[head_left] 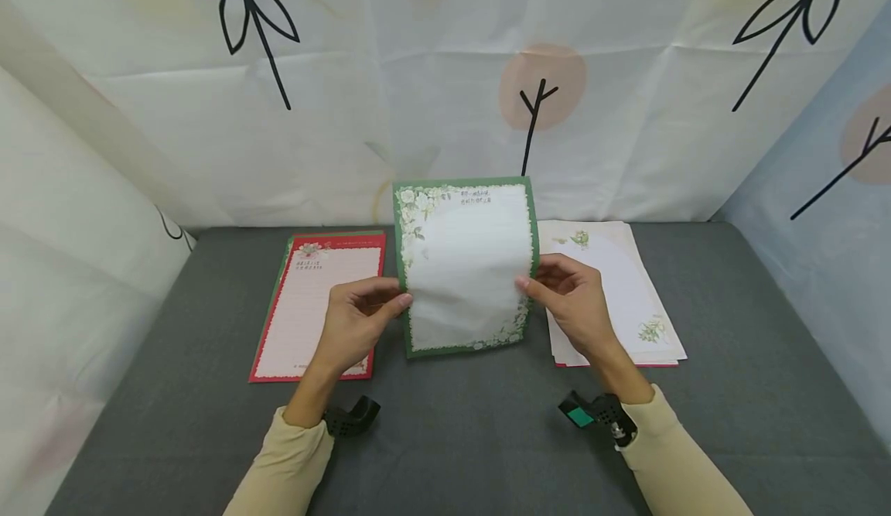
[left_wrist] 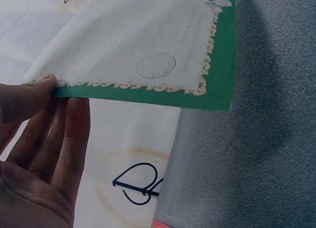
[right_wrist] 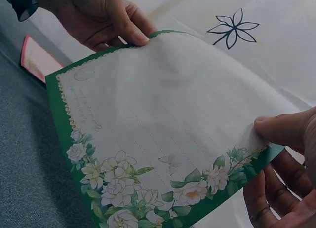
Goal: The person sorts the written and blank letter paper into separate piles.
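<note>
A sheet of letter paper with a green border and white flowers is held up above the table, slightly bowed. My left hand pinches its left edge between thumb and fingers. On the opposite edge, my right hand pinches it the same way. In the left wrist view the left thumb lies over the sheet's green edge, with the fingers behind. From the right wrist, the sheet shows faint ruled lines and printed flowers, and both hands grip it.
Left on the grey table lies a pile topped by a red-bordered sheet, a green edge showing beneath. At right, under the right hand, is a stack of whitish sheets with small plant prints. A printed cloth hangs behind.
</note>
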`<state>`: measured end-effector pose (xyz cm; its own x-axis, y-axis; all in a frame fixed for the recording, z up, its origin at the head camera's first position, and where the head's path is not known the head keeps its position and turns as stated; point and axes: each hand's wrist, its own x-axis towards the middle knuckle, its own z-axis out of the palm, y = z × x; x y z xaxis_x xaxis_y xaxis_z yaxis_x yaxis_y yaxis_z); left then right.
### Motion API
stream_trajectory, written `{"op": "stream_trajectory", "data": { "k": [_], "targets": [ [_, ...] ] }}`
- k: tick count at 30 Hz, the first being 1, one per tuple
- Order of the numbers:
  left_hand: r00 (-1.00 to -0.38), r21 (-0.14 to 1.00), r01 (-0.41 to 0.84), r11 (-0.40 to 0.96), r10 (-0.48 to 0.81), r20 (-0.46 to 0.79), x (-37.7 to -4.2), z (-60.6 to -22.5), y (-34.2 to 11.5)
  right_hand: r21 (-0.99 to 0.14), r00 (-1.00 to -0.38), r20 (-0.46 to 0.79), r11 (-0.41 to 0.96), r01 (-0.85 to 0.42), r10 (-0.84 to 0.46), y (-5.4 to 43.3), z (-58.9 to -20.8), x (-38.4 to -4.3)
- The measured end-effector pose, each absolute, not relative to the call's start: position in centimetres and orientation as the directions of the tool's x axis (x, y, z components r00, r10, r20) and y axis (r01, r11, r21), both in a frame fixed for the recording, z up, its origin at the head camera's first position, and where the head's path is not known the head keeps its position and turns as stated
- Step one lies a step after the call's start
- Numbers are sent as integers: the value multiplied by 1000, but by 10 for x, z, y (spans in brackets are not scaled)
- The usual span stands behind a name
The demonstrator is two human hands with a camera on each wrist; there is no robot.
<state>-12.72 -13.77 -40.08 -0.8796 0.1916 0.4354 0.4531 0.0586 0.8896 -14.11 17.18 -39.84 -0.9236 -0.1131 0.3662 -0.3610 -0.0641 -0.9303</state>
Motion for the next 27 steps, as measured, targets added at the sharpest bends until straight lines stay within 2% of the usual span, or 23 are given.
{"op": "stream_trajectory", "data": {
  "k": [6, 13, 22, 27],
  "targets": [
    [-909, 912, 401, 92, 163, 383, -126, -400, -136, -924, -918, 383, -33, -382, -102, 171, -400, -141],
    [-966, 952, 250, 178, 113, 232, -126, -401, -135, -938, -934, 340, 27, -345, -107, 170, -402, -139],
    [-977, 964, 199, 177, 105, 183, -126, -400, -135, -967, -965, 242, 57, -248, -97, 170, -401, -139],
    [-979, 968, 186, 168, 118, 168, -126, -400, -135, -981, -977, 188, 28, -192, -98, 169, -400, -139]
  ]
}}
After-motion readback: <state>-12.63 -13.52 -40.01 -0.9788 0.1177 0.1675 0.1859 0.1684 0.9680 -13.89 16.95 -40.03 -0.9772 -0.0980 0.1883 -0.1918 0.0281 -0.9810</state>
